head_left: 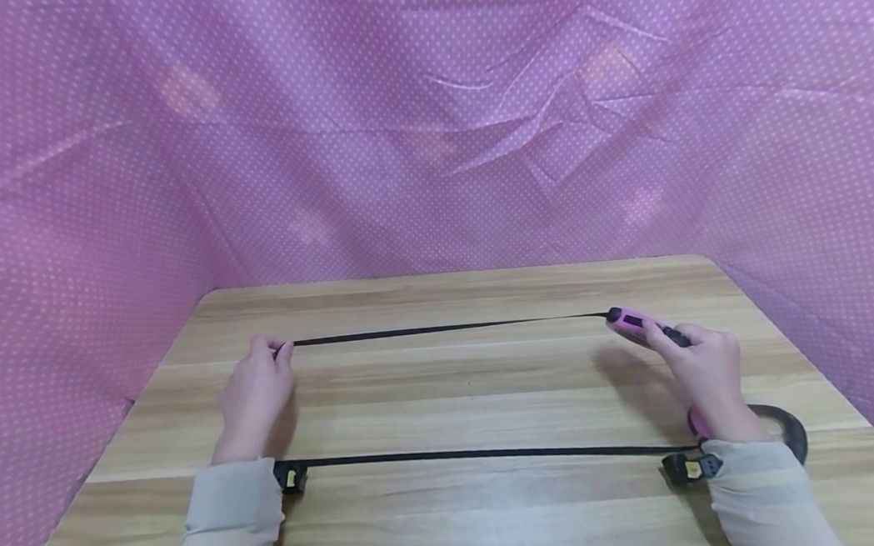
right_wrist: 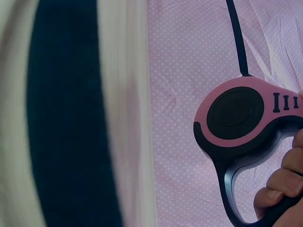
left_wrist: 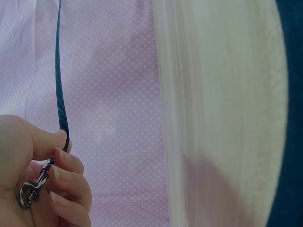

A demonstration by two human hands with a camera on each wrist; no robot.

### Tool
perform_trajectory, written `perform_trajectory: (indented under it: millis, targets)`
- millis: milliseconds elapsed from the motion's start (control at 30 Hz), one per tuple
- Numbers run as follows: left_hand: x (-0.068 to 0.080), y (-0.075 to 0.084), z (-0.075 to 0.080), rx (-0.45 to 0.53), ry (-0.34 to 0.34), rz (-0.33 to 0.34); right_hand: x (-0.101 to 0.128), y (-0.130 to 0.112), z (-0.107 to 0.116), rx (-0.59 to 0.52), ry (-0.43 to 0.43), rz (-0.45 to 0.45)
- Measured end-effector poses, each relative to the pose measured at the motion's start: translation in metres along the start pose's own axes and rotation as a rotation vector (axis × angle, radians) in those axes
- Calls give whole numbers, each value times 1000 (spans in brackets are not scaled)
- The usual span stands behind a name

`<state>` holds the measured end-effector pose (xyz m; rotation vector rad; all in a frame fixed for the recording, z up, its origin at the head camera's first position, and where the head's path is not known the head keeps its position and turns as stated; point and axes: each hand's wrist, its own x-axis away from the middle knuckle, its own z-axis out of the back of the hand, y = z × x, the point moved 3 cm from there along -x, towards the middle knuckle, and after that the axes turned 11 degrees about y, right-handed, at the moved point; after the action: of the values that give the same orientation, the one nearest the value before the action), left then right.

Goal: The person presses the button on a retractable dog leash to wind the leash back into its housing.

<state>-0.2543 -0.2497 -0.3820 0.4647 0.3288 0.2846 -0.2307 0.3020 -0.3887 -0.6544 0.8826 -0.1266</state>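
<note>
Between my hands a black strap [head_left: 440, 329] of a retractable dog leash [right_wrist: 208, 118] runs straight, above the table. My left hand [head_left: 258, 388] pinches the strap near its end between thumb and index finger. In the left wrist view, the leash's metal snap hook [left_wrist: 34, 191] lies against the palm, inside the curled fingers. My right hand [head_left: 707, 367] grips the handle of the leash's pink and black case, fingers curled through the loop. The strap comes out of the case beside its round black disc.
Nearer me, a second black strap [head_left: 478, 453] lies across the wooden table [head_left: 452, 523]. It leads to another pink and black leash case with a loop handle [head_left: 792, 431], partly hidden by my right wrist. Pink dotted cloth [head_left: 431, 181] hangs around the table's back and sides.
</note>
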Motion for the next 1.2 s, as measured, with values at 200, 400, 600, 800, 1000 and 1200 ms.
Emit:
perform_trajectory:
  millis: [200,400,600,800,1000,1200]
  targets:
    - [0,2,-1,1,3,-6,0,-1,0,2,-1,0]
    - [1,5,0,-8,-10,-3,0,-3,0,-6,-13,-35]
    - [1,6,-2,-12,-17,-2,-1,-4,0,-18,-8,-33]
    - [1,6,-3,-13,-9,-15,0,-6,0,-20,2,-2]
    - [2,7,-4,-9,-19,-28,1,-8,0,-34,-20,-37]
    - [2,8,-4,-3,-22,-39,1,-8,-2,-37,-39,-42]
